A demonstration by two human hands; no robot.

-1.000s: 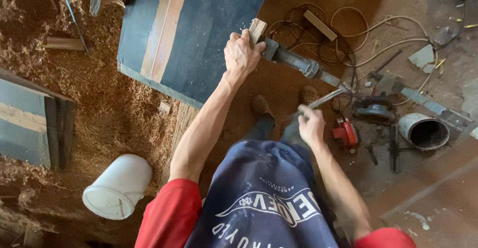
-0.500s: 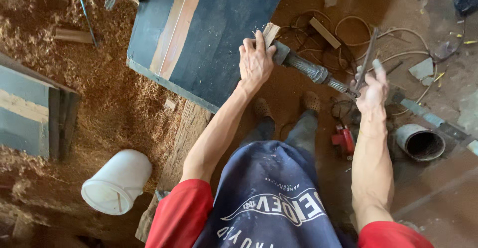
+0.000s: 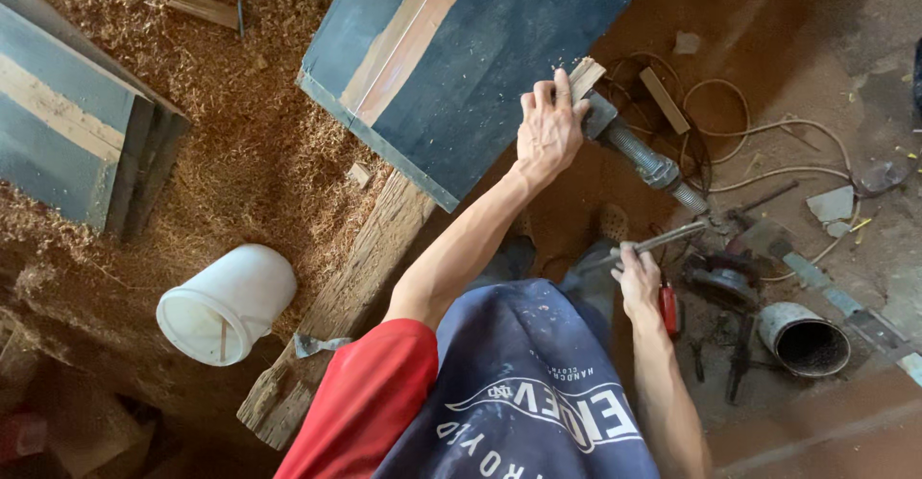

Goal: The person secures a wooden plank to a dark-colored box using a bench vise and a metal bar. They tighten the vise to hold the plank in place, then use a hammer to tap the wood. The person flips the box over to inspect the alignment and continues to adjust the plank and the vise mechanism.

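Dark panel [image 3: 480, 66] with pale stripe, lying tilted across a weathered beam [image 3: 341, 296], upper middle of the floor. Second striped panel [image 3: 67, 123] at the left edge, on sawdust [image 3: 240, 162]. White bucket [image 3: 226, 303] on its side, just left of the beam's lower end. Metal can [image 3: 805, 340] on its side, open mouth showing, near the lower right. Cables [image 3: 759, 143] looped over the floor at upper right, with a grinder [image 3: 715, 282] and red tool [image 3: 669, 308] close by the right hand. Threaded pipe [image 3: 639, 152] running down-right from the dark panel's right edge. Left hand [image 3: 549, 131] at that edge, fingers curled over a wood strip [image 3: 583, 77], pressing it down. Right hand [image 3: 639, 277] closed in a fist around a thin metal rod [image 3: 653, 243], held level above the floor.
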